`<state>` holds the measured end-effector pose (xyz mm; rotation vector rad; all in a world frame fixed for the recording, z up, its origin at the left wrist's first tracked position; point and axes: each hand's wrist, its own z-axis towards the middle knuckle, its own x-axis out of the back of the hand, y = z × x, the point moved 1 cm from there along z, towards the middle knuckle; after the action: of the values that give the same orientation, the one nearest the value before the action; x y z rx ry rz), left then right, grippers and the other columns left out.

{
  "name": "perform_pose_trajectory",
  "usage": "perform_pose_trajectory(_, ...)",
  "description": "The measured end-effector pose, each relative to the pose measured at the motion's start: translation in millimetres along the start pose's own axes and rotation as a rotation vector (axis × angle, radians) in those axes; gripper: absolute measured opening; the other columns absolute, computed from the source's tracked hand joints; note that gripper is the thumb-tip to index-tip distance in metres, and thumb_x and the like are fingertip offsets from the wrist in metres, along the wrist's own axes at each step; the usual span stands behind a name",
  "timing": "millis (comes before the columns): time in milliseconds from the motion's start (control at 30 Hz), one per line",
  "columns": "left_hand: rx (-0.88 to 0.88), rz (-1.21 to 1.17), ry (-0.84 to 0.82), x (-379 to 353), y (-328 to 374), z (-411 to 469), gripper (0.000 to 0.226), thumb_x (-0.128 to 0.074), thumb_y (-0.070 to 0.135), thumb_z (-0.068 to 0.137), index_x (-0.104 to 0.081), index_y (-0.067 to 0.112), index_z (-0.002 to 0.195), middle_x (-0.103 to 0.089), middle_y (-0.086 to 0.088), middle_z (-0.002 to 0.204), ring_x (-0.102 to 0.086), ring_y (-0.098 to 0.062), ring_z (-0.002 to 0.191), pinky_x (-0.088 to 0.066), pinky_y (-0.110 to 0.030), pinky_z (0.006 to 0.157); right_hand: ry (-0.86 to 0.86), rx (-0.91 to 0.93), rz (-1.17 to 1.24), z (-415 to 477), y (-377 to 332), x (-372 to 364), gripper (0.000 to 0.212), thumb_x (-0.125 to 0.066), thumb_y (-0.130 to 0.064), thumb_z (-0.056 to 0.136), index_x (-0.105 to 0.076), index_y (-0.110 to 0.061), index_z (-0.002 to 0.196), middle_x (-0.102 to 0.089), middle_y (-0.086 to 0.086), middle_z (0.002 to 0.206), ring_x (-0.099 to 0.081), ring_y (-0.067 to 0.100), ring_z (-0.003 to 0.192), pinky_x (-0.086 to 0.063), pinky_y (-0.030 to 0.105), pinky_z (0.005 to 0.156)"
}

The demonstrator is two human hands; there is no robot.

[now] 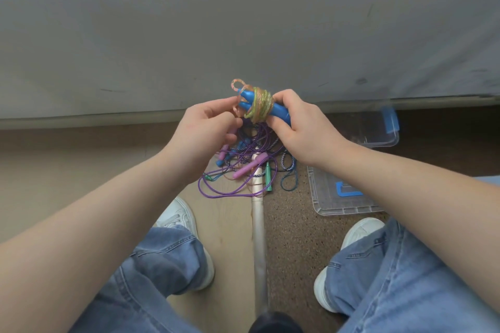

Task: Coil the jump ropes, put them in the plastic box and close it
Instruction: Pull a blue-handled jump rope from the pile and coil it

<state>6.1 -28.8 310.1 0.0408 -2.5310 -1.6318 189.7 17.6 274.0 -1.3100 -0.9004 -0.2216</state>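
The coiled jump rope sits between the two hands, held up above the floor: two blue handles lie side by side with an orange-and-green cord wound around their middle, and a small loop of that cord sticks out at about 10 o'clock from the bundle. The right hand is at 3 o'clock of the bundle, clenched around the thick ends of the blue handles with the fingers curled under them. The left hand is at 9 o'clock, palm turned inward, its thumb and fingertips pinching a loose end of the cord just beside the handle tips. Both forearms reach in from the lower corners and converge toward the middle. Directly below the hands, at 6 o'clock, a tangled pile of ropes lies on the floor across a pale strip that divides the light floor from the speckled one; in it I can pick out a purple cord, a blue-and-white twisted cord, two pink handles, two green ones and one blue one, though how many ropes that makes I cannot tell. At 4 o'clock from the hands lies one clear lid with a blue clasp, and at 3 o'clock, partly behind the right wrist, stands one clear plastic box with a blue clasp, open.
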Motion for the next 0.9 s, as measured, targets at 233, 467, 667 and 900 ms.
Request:
perform_pose_trajectory(233,-0.263,0.266,0.099,8.8,6.1,0.6,0.022,-0.067,0.022,0.093,-0.074,0.043,0.088,-0.078,0.000,0.082,-0.068,-0.005,0.077,-0.059,-0.031,0.083,-0.053,0.045,0.028,-1.5,-2.6,1.0,0.020,-0.058,-0.025,0.098,-0.049,-0.017,0.113,-0.058,-0.008,0.072,-0.052,0.003,0.058,-0.033,0.020,0.051)
perform_pose_trajectory(467,-0.137,0.132,0.181,7.5,0.7,3.7,0.006,-0.073,0.027,0.087,-0.076,0.032,0.091,-0.074,0.011,0.074,-0.061,-0.001,0.064,-0.047,-0.019,0.055,-0.057,0.068,0.019,-3.4,-5.2,-1.5,0.018,-0.058,-0.026,0.098,-0.050,-0.018,0.111,-0.056,-0.010,0.069,-0.053,0.004,0.060,-0.034,0.019,0.052)
perform_pose_trajectory(667,-0.070,0.124,0.167,5.8,-0.6,7.8,0.002,-0.072,0.023,0.087,-0.073,0.024,0.087,-0.070,0.010,0.070,-0.060,-0.003,0.061,-0.049,-0.025,0.058,-0.025,0.073,-0.069,-7.2,-6.1,-1.2,0.019,-0.061,-0.028,0.095,-0.054,-0.019,0.110,-0.054,-0.012,0.069,-0.048,0.012,0.060,-0.028,0.030,0.057)
perform_pose_trajectory(900,-0.118,0.169,0.109,-2.2,0.9,5.1,0.009,-0.067,0.005,0.083,-0.061,0.009,0.076,-0.065,-0.007,0.067,-0.057,-0.022,0.062,-0.049,-0.035,0.063,-0.060,-0.024,0.181,-8.3,-19.2,1.4,0.070,-0.064,-0.053,0.086,-0.038,-0.037,0.149,-0.066,-0.011,0.129,-0.068,-0.002,0.101,-0.050,0.024,0.097)
